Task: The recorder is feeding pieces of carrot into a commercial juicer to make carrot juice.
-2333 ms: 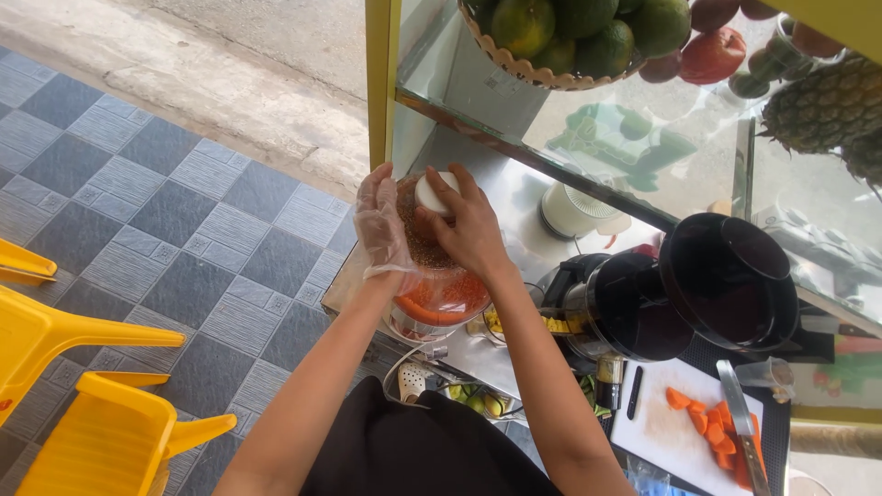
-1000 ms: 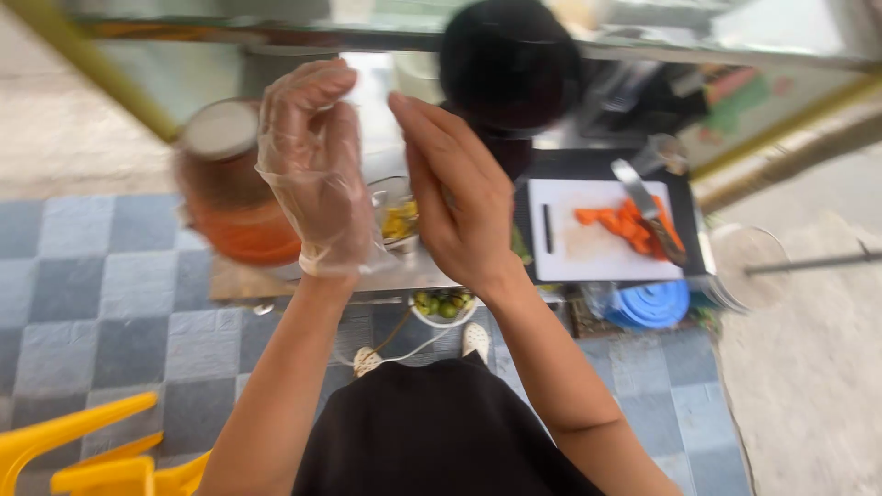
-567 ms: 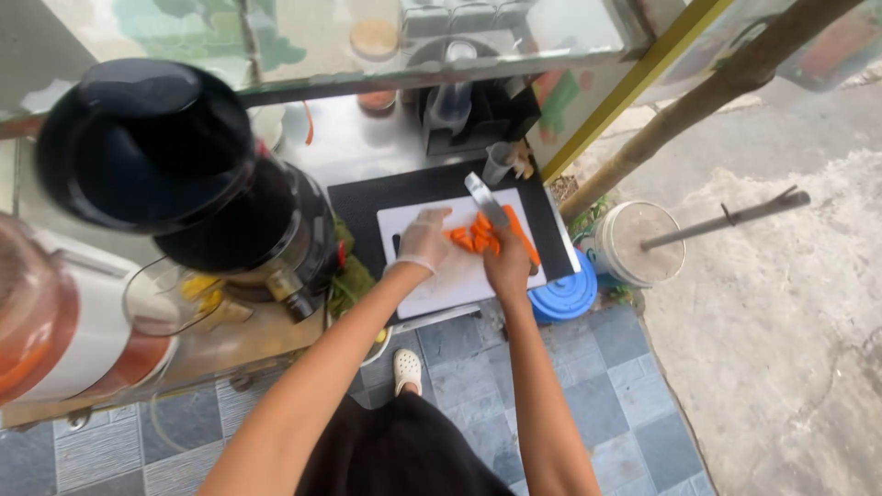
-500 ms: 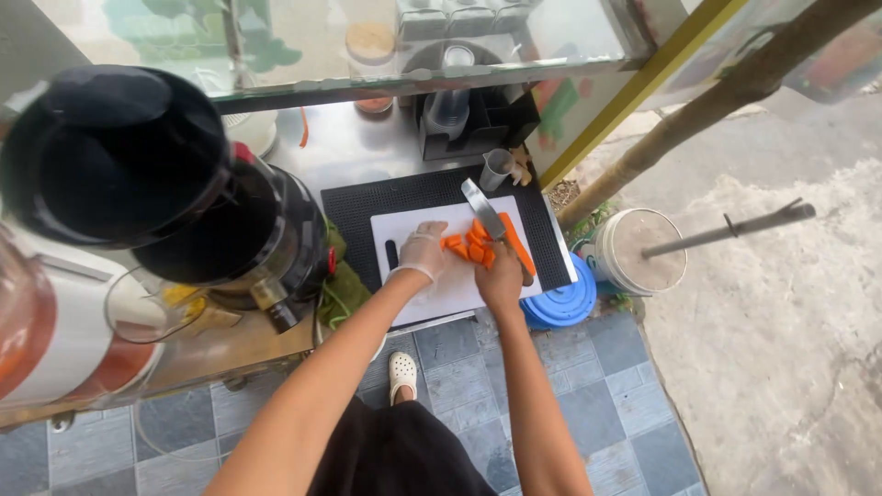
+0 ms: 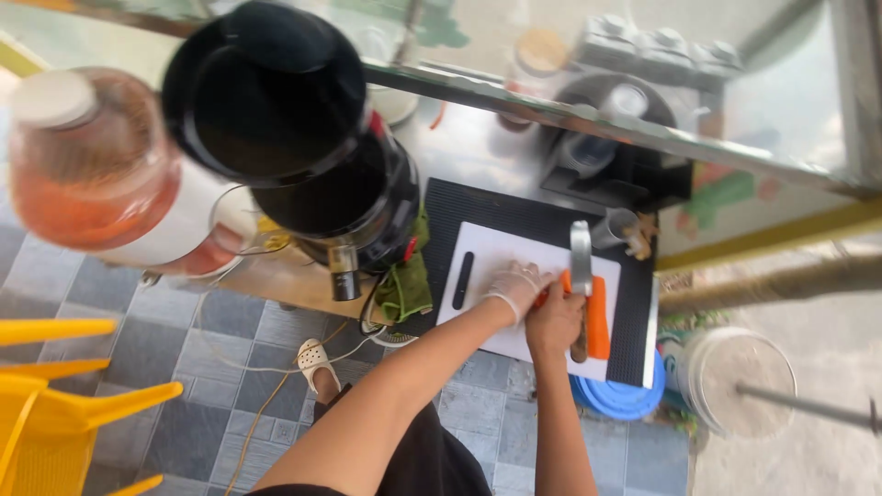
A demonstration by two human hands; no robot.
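Carrot pieces [image 5: 598, 317] | on white cutting board [image 5: 496, 260], just right of both hands' fingers | gloved left hand [image 5: 516, 289] curled loosely, grip unclear | right hand [image 5: 555, 321] closed, contents hidden | knife [image 5: 580, 276] lies alongside; better keep fingertips tucked, clear of blade

Clear glove on left hand [image 5: 516, 287]; black clothing; pale perforated shoe [image 5: 315, 357].

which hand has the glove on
The left hand, in a thin clear glove, rests on the white cutting board; the right hand is bare.
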